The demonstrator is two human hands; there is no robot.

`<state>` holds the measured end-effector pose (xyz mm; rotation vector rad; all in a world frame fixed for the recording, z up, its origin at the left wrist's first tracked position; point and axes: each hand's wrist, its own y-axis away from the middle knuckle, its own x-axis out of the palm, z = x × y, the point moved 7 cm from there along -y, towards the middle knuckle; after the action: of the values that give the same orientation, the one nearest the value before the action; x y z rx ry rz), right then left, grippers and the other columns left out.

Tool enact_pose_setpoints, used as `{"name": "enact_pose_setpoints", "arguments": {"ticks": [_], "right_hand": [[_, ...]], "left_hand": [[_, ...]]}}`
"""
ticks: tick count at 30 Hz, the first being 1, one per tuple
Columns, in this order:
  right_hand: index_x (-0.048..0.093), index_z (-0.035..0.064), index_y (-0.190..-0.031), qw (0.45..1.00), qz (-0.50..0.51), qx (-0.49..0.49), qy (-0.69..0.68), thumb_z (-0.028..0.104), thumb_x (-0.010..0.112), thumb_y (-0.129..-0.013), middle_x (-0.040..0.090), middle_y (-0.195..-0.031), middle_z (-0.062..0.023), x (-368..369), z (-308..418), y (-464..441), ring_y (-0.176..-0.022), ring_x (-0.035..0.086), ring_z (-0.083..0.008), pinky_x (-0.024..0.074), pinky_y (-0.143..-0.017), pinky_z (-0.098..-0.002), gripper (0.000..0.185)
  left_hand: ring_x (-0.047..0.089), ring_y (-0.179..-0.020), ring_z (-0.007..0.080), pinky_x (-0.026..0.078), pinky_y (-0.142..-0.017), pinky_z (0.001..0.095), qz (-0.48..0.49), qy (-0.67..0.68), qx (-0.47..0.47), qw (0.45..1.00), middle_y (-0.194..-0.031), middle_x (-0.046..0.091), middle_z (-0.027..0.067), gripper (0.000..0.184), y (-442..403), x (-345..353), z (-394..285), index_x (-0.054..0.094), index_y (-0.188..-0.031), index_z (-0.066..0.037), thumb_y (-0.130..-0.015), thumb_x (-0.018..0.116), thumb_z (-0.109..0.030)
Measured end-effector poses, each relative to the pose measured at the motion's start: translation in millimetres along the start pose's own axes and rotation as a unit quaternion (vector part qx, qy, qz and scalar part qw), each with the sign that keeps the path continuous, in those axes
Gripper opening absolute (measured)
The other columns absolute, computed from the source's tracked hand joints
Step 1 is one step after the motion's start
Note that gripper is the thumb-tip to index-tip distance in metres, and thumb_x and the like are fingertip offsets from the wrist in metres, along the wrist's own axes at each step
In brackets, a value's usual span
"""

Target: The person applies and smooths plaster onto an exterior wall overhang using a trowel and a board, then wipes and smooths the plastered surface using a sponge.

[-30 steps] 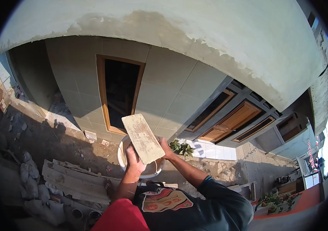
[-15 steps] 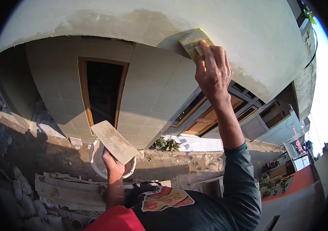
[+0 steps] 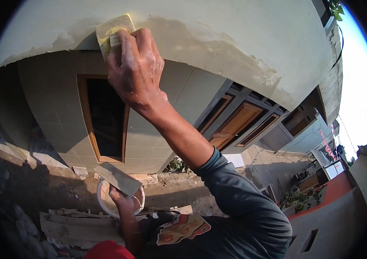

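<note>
My right hand (image 3: 134, 69) is closed around the grip of a yellow plastering float (image 3: 106, 32), whose blade rests against the lower part of the pale wall (image 3: 235, 26). A darker, damp-looking band of plaster (image 3: 209, 45) runs along the wall's bottom edge to the right of the float. Lower down, my left hand (image 3: 122, 200) grips a flat rectangular board (image 3: 119, 179) from beneath, held tilted. Below that board stands a round white bucket (image 3: 102, 199), partly hidden by the board and hand.
Under the overhang is a tiled wall (image 3: 149, 142) with a wood-framed dark opening (image 3: 106, 116). A wooden door (image 3: 235, 125) stands farther right. Planks (image 3: 71, 226) and sacks (image 3: 28, 226) lie at lower left. Potted plants (image 3: 304, 198) line the right side.
My right hand has swept left along the wall with the float, and the damp band now shows where it was. My left hand and the board have dropped slightly lower and to the left.
</note>
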<state>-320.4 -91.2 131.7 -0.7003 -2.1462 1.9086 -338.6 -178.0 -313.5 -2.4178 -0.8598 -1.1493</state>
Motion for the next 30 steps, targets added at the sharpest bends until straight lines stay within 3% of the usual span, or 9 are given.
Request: {"name": "enact_pose_setpoints", "arguments": {"ticks": [2, 5, 9, 12, 17, 22, 24, 25, 30], "right_hand": [[0.055, -0.0001, -0.097, 0.999, 0.028, -0.039, 0.012, 0.0, 0.063, -0.067, 0.05, -0.084, -0.014, 25.3, 16.3, 2.6, -0.075, 0.056, -0.0276, 0.0469, -0.055, -0.0378, 0.031], [0.059, -0.0002, -0.1, 0.994, 0.015, -0.053, 0.097, 0.0, 0.064, -0.065, 0.051, -0.084, -0.0115, -39.9, -36.5, 15.8, -0.075, 0.056, -0.0246, 0.0475, -0.056, -0.035, 0.035], [0.065, -0.0003, -0.101, 0.96, -0.055, 0.089, 0.258, 0.002, 0.062, -0.071, 0.055, -0.081, -0.0106, -225.9, -190.2, 50.3, -0.07, 0.058, -0.0241, 0.0494, -0.061, -0.0351, 0.031], [0.066, -0.0019, -0.104, 0.936, -0.093, 0.199, 0.275, 0.009, 0.066, -0.074, 0.06, -0.087, -0.011, -300.9, -245.3, 69.0, -0.074, 0.061, -0.0189, 0.0513, -0.065, -0.0324, 0.031], [0.065, -0.0044, -0.104, 0.933, -0.16, 0.317, 0.061, 0.011, 0.067, -0.077, 0.063, -0.092, -0.0116, -228.6, -218.5, 73.3, -0.073, 0.06, -0.016, 0.0507, -0.067, -0.0297, 0.031], [0.06, -0.0043, -0.097, 0.988, -0.073, 0.1, -0.092, 0.009, 0.066, -0.073, 0.055, -0.084, -0.0174, -9.7, -27.7, -2.8, -0.07, 0.059, -0.0254, 0.0482, -0.06, -0.0351, 0.027], [0.052, -0.0021, -0.089, 0.992, -0.021, 0.062, -0.107, 0.005, 0.064, -0.07, 0.046, -0.086, -0.0168, 42.7, 30.3, -14.5, -0.074, 0.054, -0.0316, 0.0444, -0.052, -0.0394, 0.023], [0.052, -0.0021, -0.089, 0.992, -0.029, 0.067, -0.106, 0.005, 0.064, -0.07, 0.046, -0.086, -0.0168, 39.3, 29.8, -14.3, -0.074, 0.054, -0.0316, 0.0444, -0.052, -0.0394, 0.023], [0.058, 0.0039, -0.092, 0.997, -0.044, 0.013, 0.068, 0.001, 0.066, -0.063, 0.048, -0.083, -0.01, -44.6, -49.4, 8.4, -0.072, 0.056, -0.0261, 0.0468, -0.054, -0.0377, 0.03]], "left_hand": [[0.057, -0.106, 0.0228, 0.047, -0.089, 0.0354, 0.068, -0.004, 0.032, 0.997, -0.116, 0.059, 0.0094, 0.074, -5.2, 2.6, -3.9, 0.05, -0.125, -0.002, -0.084, 0.048, -0.062], [0.055, -0.111, 0.025, 0.045, -0.094, 0.0388, -0.202, 0.012, -0.133, 0.97, -0.124, 0.056, 0.0111, 0.054, -2.7, -22.1, 5.6, 0.05, -0.125, -0.001, -0.093, 0.038, -0.043], [0.053, -0.114, 0.0246, 0.043, -0.096, 0.0389, -0.093, 0.045, -0.03, 0.994, -0.124, 0.055, 0.0081, 0.053, -4.2, -15.2, 4.6, 0.047, -0.129, -0.004, -0.092, 0.039, -0.041], [0.053, -0.114, 0.025, 0.043, -0.097, 0.0396, -0.138, 0.064, -0.077, 0.985, -0.123, 0.056, 0.0083, 0.055, -5.0, -19.3, 21.3, 0.047, -0.129, -0.004, -0.091, 0.041, -0.044], [0.057, -0.109, 0.0279, 0.046, -0.093, 0.04, -0.086, 0.058, -0.09, 0.991, -0.122, 0.056, 0.0116, 0.066, -2.4, -5.3, 26.3, 0.045, -0.13, -0.002, -0.088, 0.042, -0.053], [0.057, -0.105, 0.02, 0.047, -0.09, 0.0375, 0.044, -0.005, 0.001, 0.999, -0.11, 0.059, 0.0081, 0.08, 13.2, 24.5, 7.5, 0.052, -0.119, -0.004, -0.076, 0.053, -0.071], [0.06, -0.102, 0.0223, 0.049, -0.087, 0.0355, 0.006, 0.084, -0.049, 0.995, -0.112, 0.062, 0.0104, 0.046, 14.4, 20.9, 11.1, 0.053, -0.121, -0.001, -0.094, 0.038, -0.035], [0.06, -0.102, 0.0219, 0.049, -0.087, 0.0355, -0.122, 0.047, -0.116, 0.985, -0.11, 0.063, 0.0106, 0.041, 14.0, 16.1, 12.2, 0.055, -0.119, -0.001, -0.095, 0.035, -0.027], [0.06, -0.103, 0.0242, 0.049, -0.087, 0.0362, -0.079, 0.028, -0.076, 0.994, -0.111, 0.063, 0.0113, 0.042, 15.7, 0.1, 10.2, 0.055, -0.119, -0.001, -0.094, 0.037, -0.03]]}}
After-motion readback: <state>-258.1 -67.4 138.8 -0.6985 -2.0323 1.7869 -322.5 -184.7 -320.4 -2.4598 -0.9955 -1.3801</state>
